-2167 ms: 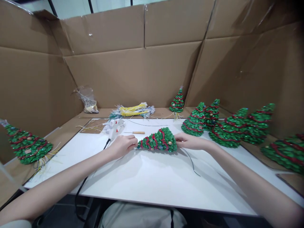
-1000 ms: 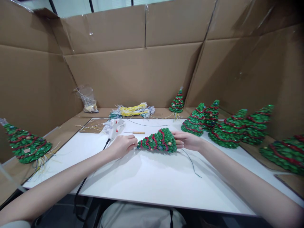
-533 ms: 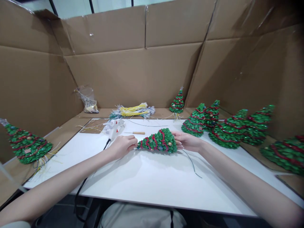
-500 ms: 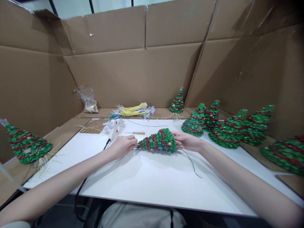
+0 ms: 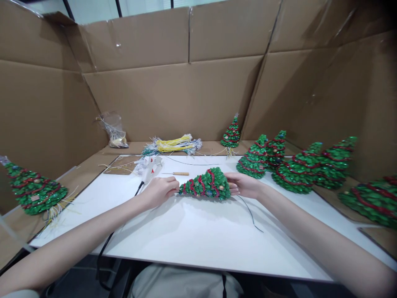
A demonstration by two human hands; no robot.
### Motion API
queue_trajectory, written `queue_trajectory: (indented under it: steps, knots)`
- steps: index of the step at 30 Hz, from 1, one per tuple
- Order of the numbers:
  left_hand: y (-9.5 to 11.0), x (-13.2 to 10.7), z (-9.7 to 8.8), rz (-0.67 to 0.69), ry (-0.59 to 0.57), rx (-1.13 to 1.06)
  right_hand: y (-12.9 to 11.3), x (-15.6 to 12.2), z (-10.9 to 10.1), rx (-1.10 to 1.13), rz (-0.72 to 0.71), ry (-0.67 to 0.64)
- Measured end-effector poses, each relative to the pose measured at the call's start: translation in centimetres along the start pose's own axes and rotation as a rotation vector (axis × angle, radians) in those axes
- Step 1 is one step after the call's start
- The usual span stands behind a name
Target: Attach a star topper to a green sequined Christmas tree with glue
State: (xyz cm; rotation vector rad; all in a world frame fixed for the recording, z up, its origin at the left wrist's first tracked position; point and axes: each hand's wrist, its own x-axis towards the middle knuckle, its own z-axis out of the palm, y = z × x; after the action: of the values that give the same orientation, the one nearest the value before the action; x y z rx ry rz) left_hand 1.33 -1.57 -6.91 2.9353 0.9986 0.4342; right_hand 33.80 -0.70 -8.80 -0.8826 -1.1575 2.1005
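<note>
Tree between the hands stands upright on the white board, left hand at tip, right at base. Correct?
No: the tree lies on its side, per the head view. The rest fits: left hand at tip, right hand at base, white board beneath.

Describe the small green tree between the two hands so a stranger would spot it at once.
Find the white rectangular tabletop ringed by brown cardboard walls. Near its middle, the left hand and right hand hold a green cone-shaped tree wound with red garland. The other green trees stand upright; this one alone lies on its side, tip towards the left hand.
</note>
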Motion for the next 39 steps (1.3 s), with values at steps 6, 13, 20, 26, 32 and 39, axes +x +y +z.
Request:
queue_trajectory:
  steps: [6, 13, 20, 26, 32, 39]
  knots:
    - [0.0, -0.1, 0.0, -0.003, -0.002, -0.009, -0.1, 0.4, -0.2, -0.019, 0.054, 0.004]
    - [-0.2, -0.1, 0.2, 0.004, 0.008, -0.001, -0.6, 0.2, 0.8, -0.102, 0.086, 0.074]
    - [0.2, -0.1, -0.1, -0.002, 0.01, -0.014, -0.7, 0.4, 1.2, -0.159, 0.073, 0.106]
    - [0.1, -0.1, 0.1, 0.004, 0.012, -0.009, -1.4, -0.6, 0.4, -0.136, 0.072, 0.137]
    - [0.1, -0.2, 0.0, -0.004, 0.009, -0.018, -1.6, -2.2, -0.2, -0.177, 0.049, 0.198]
    - [0.2, -0.1, -0.1, 0.001, 0.018, -0.014, -1.4, -3.8, -1.6, -0.276, -0.039, 0.314]
